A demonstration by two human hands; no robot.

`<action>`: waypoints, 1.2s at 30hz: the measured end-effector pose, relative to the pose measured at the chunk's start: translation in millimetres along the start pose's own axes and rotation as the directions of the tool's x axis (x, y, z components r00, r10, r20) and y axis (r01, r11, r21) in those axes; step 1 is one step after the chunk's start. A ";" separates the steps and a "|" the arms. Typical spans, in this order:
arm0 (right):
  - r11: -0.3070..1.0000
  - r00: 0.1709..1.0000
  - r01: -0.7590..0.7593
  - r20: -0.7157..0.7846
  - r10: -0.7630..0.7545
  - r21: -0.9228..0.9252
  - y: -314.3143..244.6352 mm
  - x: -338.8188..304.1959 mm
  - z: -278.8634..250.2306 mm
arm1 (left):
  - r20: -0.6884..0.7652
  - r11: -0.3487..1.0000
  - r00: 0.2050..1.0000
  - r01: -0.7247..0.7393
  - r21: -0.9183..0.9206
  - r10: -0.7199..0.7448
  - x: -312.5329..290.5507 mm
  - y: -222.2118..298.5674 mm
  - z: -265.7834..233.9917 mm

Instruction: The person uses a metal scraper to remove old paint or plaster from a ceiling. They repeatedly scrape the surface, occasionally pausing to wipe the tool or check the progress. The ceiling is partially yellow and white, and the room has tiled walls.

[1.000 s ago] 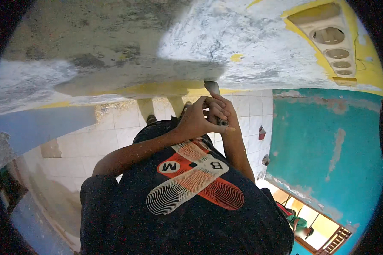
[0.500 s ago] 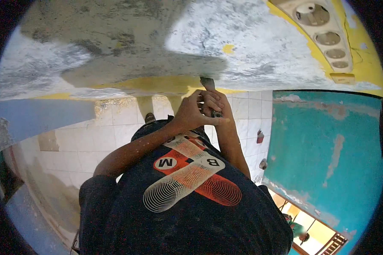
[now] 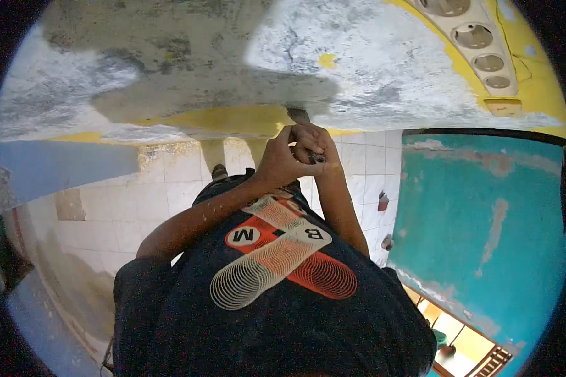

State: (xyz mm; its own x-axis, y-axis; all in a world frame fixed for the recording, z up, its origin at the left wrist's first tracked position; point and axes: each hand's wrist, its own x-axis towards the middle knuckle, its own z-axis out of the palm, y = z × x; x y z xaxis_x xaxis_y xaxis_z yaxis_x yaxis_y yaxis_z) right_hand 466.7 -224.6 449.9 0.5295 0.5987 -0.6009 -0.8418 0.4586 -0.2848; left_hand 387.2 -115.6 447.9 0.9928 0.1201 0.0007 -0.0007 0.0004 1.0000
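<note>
A paint scraper with a flat metal blade is held up to the patchy wall, its blade tip at the wall's lower part, beside a strip of yellow paint. My right hand is closed round its handle, and the handle's dark end shows below the fingers. Closed over the right hand and the handle is my left hand, its thumb reaching across toward the right wrist. Whether the blade touches the wall is hard to tell. My shadow falls on the wall around the blade.
A pale panel with round openings is set in the yellow wall section at upper right. White tiles cover the floor, where a small red box lies near the teal wall. Another person shows through an opening at lower right.
My view has tilted a little, so the wall panel sits higher. Both hands and the scraper appear slightly higher and further left, in the same grip. The person in the opening has shifted.
</note>
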 end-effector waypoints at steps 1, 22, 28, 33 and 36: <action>0.995 0.995 0.050 -0.085 -0.058 -0.087 -1.3 2.5 8.8 | -0.010 1.000 1.000 -0.011 -0.001 0.011 4.0 2.4 -3.3; 0.982 0.993 0.103 0.075 -0.092 -0.159 6.3 16.6 10.0 | -0.033 1.000 0.999 -0.010 0.027 0.011 10.5 -5.4 -12.2; 0.949 0.972 -0.094 0.236 0.021 0.302 -0.5 0.5 15.7 | 0.028 0.999 0.998 -0.049 0.015 0.048 7.7 21.0 -14.3; 0.933 0.980 -0.090 0.199 0.020 0.349 -2.4 -3.1 26.4 | 0.041 0.997 0.998 -0.047 0.057 0.044 7.6 32.6 -17.4; 0.996 0.985 0.074 0.161 -0.065 -0.050 -0.6 11.9 12.8 | 0.070 0.998 0.997 -0.017 0.068 0.013 17.0 -0.2 -14.0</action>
State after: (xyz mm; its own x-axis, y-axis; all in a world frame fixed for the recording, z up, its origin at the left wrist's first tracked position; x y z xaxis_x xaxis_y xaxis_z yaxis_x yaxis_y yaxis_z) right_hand 474.8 -209.3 452.5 0.5935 0.6653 -0.4529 -0.8043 0.4687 -0.3653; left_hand 402.4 -99.7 447.7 0.9986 0.0503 0.0133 -0.0098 -0.0687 0.9976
